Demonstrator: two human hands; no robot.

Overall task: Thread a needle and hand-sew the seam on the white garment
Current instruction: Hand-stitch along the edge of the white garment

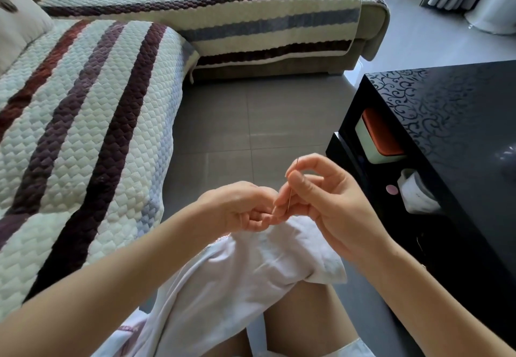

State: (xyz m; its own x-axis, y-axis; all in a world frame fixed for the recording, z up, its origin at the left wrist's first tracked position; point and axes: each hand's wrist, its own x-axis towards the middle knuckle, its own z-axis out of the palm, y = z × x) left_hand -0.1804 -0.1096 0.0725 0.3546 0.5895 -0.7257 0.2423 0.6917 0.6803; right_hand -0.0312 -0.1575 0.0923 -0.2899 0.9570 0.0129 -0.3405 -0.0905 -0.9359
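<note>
While left hand (240, 207) grips white garment (237, 273) — creased, draped over knee (301, 309) — right hand (329, 205) pinches thin needle (291, 197).

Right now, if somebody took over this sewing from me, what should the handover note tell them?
Left hand: fingers curled at the upper edge of the white garment, apparently gripping the cloth.
Right hand: pinches the needle between thumb and forefinger, nearly upright, just above that edge.
The garment lies across the lap.
Done: the needle is in hand. The thread is too fine to see, so threading cannot be confirmed.
Left: check the thread, then hand-sew the seam.
</note>
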